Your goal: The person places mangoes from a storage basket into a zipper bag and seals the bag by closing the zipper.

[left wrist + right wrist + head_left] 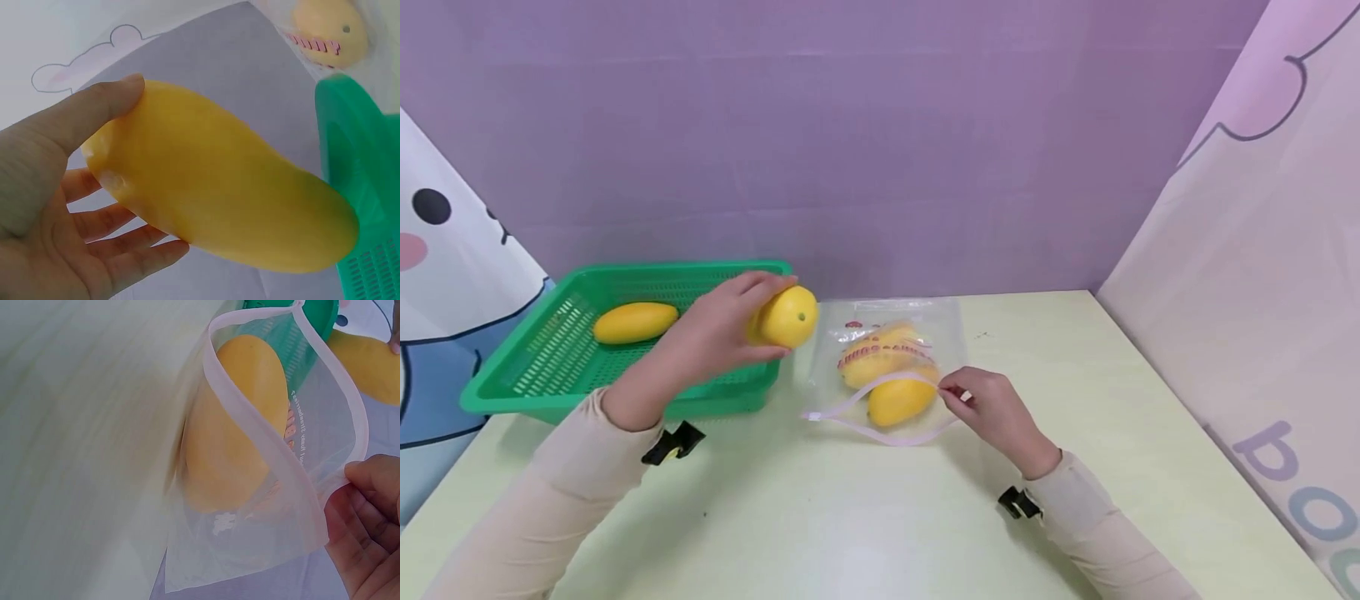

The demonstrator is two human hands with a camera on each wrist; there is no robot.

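Note:
My left hand [718,321] grips a yellow mango [786,317] in the air at the right end of the basket; the left wrist view shows its long body [219,181] between thumb and fingers. My right hand [996,412] pinches the pink-edged rim of a clear zip bag [827,358], whose mouth gapes toward me. Inside the bag lie mangoes, one [901,400] near the opening and more behind the red print. In the right wrist view, thumb and fingers [369,478] hold the bag's edge, with a mango [250,375] showing through the mouth.
A green plastic basket [617,404] stands at the left of the pale table [850,517], with one mango [636,322] in it. A purple cloth [880,150] hangs behind the table, and printed cloths flank both sides.

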